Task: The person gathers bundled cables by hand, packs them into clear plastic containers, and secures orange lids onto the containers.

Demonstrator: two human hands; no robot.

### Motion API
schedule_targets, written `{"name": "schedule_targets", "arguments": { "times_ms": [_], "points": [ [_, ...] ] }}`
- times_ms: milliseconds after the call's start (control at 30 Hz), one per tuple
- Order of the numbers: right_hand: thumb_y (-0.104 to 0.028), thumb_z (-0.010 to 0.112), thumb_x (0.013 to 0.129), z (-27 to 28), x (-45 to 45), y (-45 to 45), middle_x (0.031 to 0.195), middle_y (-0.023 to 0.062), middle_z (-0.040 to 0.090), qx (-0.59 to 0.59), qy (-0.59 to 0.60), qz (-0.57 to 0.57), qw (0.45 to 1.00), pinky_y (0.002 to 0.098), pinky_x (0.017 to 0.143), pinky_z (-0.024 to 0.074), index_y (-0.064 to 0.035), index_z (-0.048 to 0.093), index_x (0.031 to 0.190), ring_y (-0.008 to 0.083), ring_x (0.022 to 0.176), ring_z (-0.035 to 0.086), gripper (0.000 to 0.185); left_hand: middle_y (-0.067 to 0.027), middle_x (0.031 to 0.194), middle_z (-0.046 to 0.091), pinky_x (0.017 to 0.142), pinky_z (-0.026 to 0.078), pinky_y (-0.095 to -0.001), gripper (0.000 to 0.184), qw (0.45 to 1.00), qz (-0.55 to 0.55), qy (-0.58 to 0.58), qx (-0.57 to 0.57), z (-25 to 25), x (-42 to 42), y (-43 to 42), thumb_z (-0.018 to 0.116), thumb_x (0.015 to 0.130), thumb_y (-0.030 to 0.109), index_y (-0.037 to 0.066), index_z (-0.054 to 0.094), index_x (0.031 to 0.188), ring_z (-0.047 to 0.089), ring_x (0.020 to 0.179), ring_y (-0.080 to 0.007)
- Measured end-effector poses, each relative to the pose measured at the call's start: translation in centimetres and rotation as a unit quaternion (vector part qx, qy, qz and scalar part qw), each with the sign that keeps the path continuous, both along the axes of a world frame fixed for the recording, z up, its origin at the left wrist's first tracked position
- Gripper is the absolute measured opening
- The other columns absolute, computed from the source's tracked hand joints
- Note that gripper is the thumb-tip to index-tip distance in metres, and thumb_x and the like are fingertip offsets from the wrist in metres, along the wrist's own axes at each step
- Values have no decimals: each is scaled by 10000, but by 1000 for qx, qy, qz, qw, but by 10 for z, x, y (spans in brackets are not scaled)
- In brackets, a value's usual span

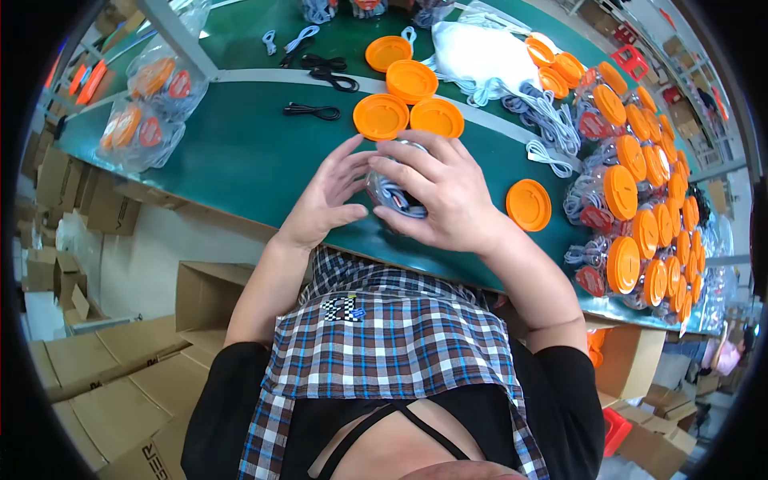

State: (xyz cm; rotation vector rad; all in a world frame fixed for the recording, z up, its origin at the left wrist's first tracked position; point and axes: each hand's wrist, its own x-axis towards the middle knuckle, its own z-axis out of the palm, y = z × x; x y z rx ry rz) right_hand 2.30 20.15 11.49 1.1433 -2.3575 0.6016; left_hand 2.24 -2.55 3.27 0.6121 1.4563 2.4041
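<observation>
In front of me, a clear plastic jar point(394, 196) with coiled cables inside is held over the green table's front edge. My right hand point(444, 188) wraps round it from the right and above, fingers curled over its top, hiding much of it. My left hand point(326, 196) is beside the jar on the left, its fingers apart and thumb stretched toward it; whether its fingertips touch the jar is hard to tell. Just beyond the hands lie several orange lids, the nearest being an orange lid point(381, 117). Another orange lid point(528, 205) lies right of my right hand.
Many filled jars with orange lids point(621, 193) stand crowded along the right. Black cables point(312, 111) lie at the back left, grey cables point(544, 120) and a white bag point(480, 54) at the back right. Bagged jars point(144, 128) sit far left. Cardboard boxes point(120, 352) fill the floor.
</observation>
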Motion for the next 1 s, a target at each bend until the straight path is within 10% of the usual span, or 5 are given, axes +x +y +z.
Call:
{"name": "schedule_targets", "arguments": {
  "times_ms": [233,467,633,700,1000],
  "points": [
    [-384,745,826,44,6,-9,1362,103,590,-130,162,9,978,451,1012,439,-170,596,1371,358,1307,519,605,-193,1462,463,1092,420,-431,810,976,193,-48,91,1,9,-21,729,919,334,25,298,1530,472,1352,-311],
    [-331,770,822,12,-1,-26,1363,136,599,13,-1,56,998,449,990,462,-113,609,1353,366,1246,552,596,-189,1500,410,1131,381,-459,950,945,175,231,-149,27,14,-11,825,800,452,29,340,1499,425,1373,-333],
    [-417,859,744,-17,-72,37,1446,155,532,-320,-427,99,840,465,1044,447,-54,537,1410,355,1246,571,824,-188,1484,427,1129,383,-458,1100,853,158,356,-347,32,8,-9,946,648,334,36,329,1508,451,1342,-358],
    [-365,889,721,-67,-102,59,1398,183,554,81,-132,-267,951,437,1022,476,-28,496,1434,338,1202,595,881,-189,1477,432,1125,388,-460,1129,835,156,379,-366,27,2,-10,963,622,295,43,322,1515,460,1333,-360],
    [-301,916,666,-58,-86,56,1339,184,571,-11,-166,-150,974,452,1028,476,-26,462,1460,353,1200,584,955,-197,1427,462,1088,421,-440,1127,896,237,280,-250,9,-29,-8,964,609,260,61,325,1515,517,1259,-362]
  ]
}}
